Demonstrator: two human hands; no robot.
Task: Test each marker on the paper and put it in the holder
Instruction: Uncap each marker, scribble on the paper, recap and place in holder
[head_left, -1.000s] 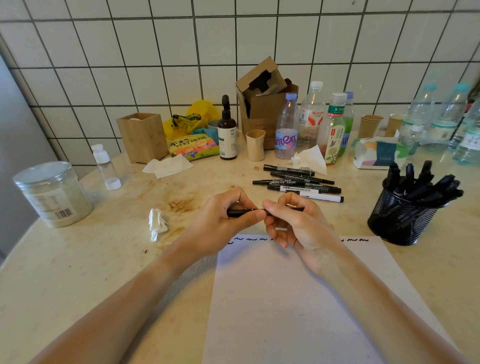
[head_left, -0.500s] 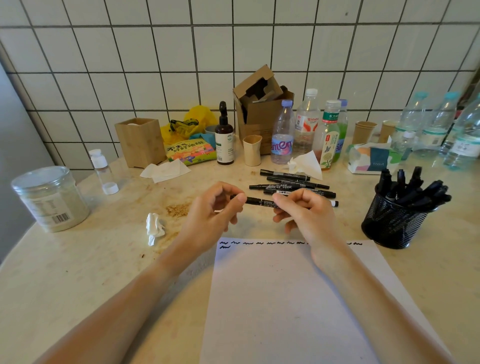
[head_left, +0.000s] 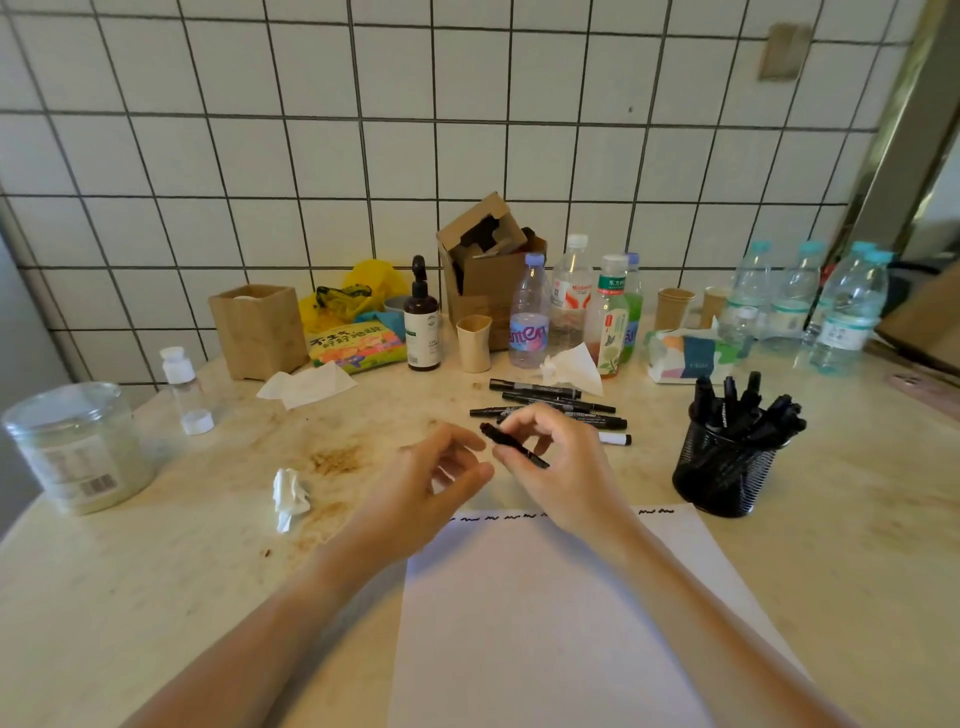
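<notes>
Centre of frame: right hand (head_left: 558, 467) pinching a black marker (head_left: 511, 447), fingers curled round it, barrel slanting from upper left to lower right; lower end hidden behind the fingers, so capped or not cannot be told. Left hand (head_left: 431, 483) just beside it to the left, fingers loosely bent, holding nothing, fingertips near the marker's upper end but apart from it. Below the hands, paper (head_left: 545, 623), its near edge cut off by the bottom of the frame; row of squiggles (head_left: 509, 517) along its top edge, partly covered by the right wrist. Above the right hand, loose markers (head_left: 550, 397) lying on the table (head_left: 156, 597), the nearer ones partly hidden by the fingers, count unclear. Right of centre, black mesh holder (head_left: 722, 478) full of markers, just beside the paper's upper right corner. Left edge, clear jar (head_left: 72, 447), label blurred. Bottles (head_left: 810, 301) at upper right too hazy to read.
</notes>
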